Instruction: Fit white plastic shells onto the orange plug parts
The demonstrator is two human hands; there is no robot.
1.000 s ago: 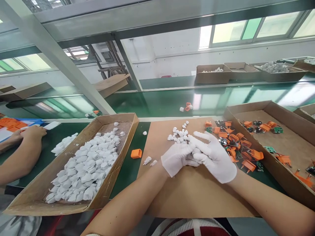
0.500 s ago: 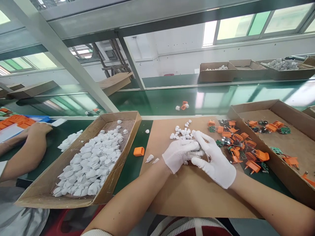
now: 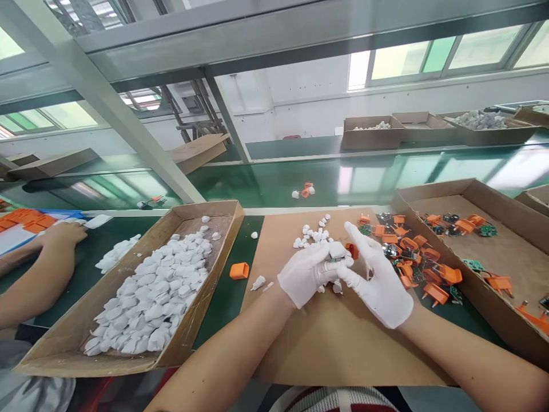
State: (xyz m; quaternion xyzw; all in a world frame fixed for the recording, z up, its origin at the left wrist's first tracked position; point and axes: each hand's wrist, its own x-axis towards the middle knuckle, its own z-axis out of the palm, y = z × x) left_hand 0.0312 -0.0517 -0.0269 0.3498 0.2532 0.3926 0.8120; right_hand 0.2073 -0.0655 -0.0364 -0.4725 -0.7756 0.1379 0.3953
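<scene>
My left hand (image 3: 303,273), in a white glove, has its fingers closed around a small circuit board topped by a white putty-like lump (image 3: 337,250). An orange plug housing (image 3: 352,250) shows just beyond it; whether the two are joined I cannot tell. My right hand (image 3: 381,286), also gloved, is open with fingers stretched up and apart, its thumb at the near side of the held board. Small white lumps (image 3: 315,236) lie in a pile behind my hands on a brown cardboard sheet (image 3: 326,349). More white bits sit under my left fingers.
A cardboard box (image 3: 171,357) of flattened white pieces stands left, beside a loose orange housing (image 3: 239,270). Orange plugs with circuit boards (image 3: 412,252) are heaped right, against another cardboard box (image 3: 446,246). A co-worker's arm (image 3: 55,257) reaches in at far left.
My hands have come apart: the right fingers have lifted and spread away from the left hand. The white lump on the held board and the orange housing behind it now show.
</scene>
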